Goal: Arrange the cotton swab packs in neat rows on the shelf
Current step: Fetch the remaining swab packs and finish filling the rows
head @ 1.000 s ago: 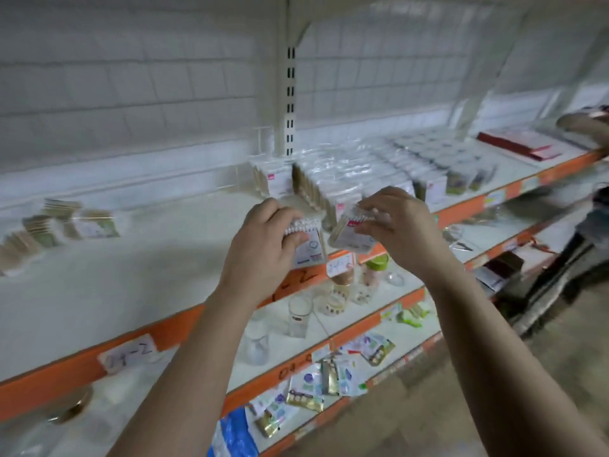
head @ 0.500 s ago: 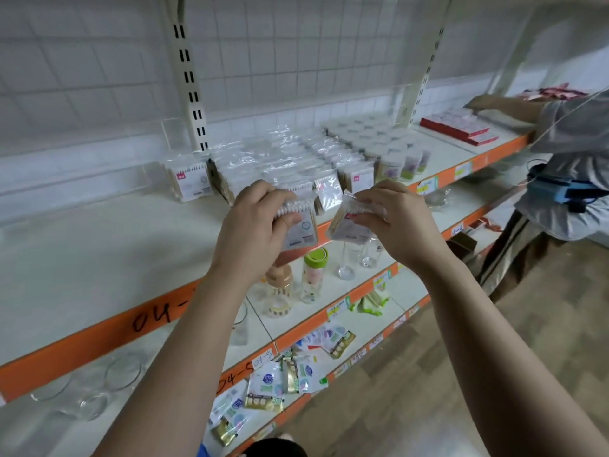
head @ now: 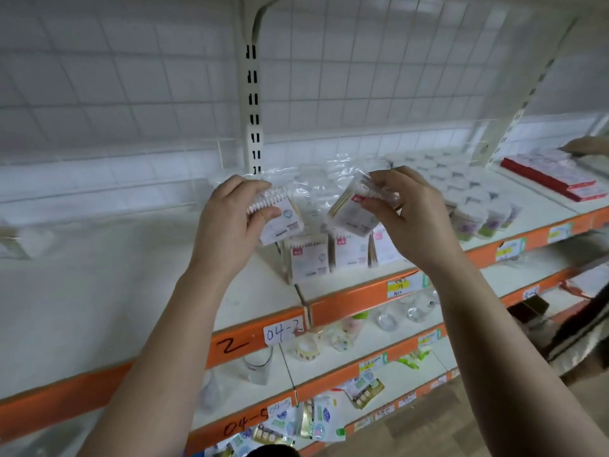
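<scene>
Swab pack (head: pixel 282 218) pinched in left hand (head: pixel 230 222), second pack (head: pixel 354 213) pinched in right hand (head: pixel 408 212), both above shelf (head: pixel 99 291) front edge.

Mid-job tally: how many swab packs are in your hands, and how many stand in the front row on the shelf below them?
Left pack, gripped by left hand: 1
Right pack, pinched by right hand: 1
Front-row packs standing on the shelf, in view: 3
Total: 5. Packs behind are too blurred to count.
</scene>
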The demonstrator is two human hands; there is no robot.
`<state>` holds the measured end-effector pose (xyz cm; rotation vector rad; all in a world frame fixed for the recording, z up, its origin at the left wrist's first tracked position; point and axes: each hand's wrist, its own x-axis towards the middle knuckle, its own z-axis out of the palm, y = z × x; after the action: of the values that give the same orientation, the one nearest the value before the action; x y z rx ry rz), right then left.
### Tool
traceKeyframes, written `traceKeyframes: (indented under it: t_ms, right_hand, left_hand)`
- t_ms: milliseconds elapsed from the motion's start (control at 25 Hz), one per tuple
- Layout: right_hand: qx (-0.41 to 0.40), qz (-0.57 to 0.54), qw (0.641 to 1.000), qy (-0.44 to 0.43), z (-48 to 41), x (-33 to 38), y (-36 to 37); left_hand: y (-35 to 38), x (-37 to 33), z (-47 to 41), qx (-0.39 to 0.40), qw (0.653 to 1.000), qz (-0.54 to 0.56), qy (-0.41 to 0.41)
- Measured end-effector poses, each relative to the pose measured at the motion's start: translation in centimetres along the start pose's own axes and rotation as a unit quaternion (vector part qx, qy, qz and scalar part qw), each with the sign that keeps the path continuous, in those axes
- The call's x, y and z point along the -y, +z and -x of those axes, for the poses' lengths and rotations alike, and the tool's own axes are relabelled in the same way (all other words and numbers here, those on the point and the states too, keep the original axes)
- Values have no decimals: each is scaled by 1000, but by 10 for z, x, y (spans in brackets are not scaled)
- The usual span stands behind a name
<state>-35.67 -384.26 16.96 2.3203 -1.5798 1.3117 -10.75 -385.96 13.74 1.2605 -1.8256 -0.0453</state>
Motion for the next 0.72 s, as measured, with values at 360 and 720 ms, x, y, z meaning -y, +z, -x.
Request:
traceKeyframes:
  t_ms: [360,720]
  right_hand:
    - [40,-71,996,-43,-69,-8,63]
    - [91,-131,983,-90,-99,-20,93]
  left_hand:
    - [20,79,-31,21,996,-60,-55]
    - [53,94,-34,42,987,-147,-46]
